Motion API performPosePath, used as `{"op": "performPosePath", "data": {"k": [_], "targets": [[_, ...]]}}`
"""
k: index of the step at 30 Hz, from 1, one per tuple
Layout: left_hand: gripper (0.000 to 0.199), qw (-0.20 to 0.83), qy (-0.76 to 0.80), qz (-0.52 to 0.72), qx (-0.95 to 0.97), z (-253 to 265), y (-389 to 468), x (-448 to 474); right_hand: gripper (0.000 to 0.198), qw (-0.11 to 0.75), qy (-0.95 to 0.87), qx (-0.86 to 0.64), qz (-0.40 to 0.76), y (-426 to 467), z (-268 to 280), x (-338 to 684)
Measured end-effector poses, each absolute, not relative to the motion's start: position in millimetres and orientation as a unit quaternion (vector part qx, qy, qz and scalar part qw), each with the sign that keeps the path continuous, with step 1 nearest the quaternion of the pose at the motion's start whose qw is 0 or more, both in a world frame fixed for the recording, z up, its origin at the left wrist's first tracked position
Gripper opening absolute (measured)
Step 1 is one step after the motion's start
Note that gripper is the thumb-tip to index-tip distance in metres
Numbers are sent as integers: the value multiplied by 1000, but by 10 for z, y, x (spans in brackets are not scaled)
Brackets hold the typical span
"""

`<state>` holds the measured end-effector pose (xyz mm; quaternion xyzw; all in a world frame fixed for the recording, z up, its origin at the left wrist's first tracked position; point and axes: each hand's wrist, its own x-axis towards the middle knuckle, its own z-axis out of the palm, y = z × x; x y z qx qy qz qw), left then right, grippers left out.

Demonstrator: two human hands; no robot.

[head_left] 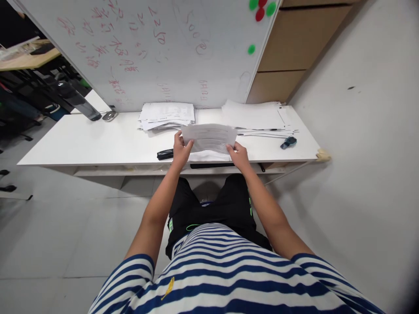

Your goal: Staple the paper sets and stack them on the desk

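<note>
Holding a sheet (209,136) at frame centre, just above the table (81,139) near edge: left hand (181,150) pinches its left edge, right hand (238,155) pinches the lower right corner. Sheet looks light, thin and floppy, likely to crease or sag, so gripping both sides suits it. More paper (209,155) lies under it. Stack (166,115) behind at upper centre, looser pile (253,115) to its right. Black stapler-like item (165,154) beside left hand. No containers visible.

White table (98,144): two paper stacks (166,115) (253,115), black stapler (164,154), whiteboard (147,48) behind.
</note>
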<state>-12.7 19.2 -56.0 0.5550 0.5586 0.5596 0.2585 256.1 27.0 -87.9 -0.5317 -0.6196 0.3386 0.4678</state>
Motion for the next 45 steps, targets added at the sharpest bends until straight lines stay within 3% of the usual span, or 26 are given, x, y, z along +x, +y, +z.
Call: {"op": "performPosePath", "data": {"k": [3,6,9,13,28,35,40,45], "targets": [[60,201,573,487,628,-454,42,-443,43,493,-573,-518,400,18,-911,2705],[59,122,634,338,685,-529,-51,-882,50,525,-454,-501,517,-244,-1058,2783],[51,122,679,245,682,-748,-40,-1225,54,526,-371,-508,572,-437,-1192,2738],[35,136,678,258,675,-974,36,-1399,56,508,-364,-500,600,-529,-1235,2562],[40,197,669,279,660,-919,6,-1386,49,420,-440,-495,621,-404,-1191,1940],[56,386,621,286,619,-353,10,-1449,58,428,-443,-463,638,-434,-1175,1837],[54,267,666,356,599,-348,396,-1210,58,457,-443,-460,619,-401,-1184,1839],[50,110,752,228,609,-733,627,-825,52,467,-462,-472,588,-384,-1148,1816]]}}
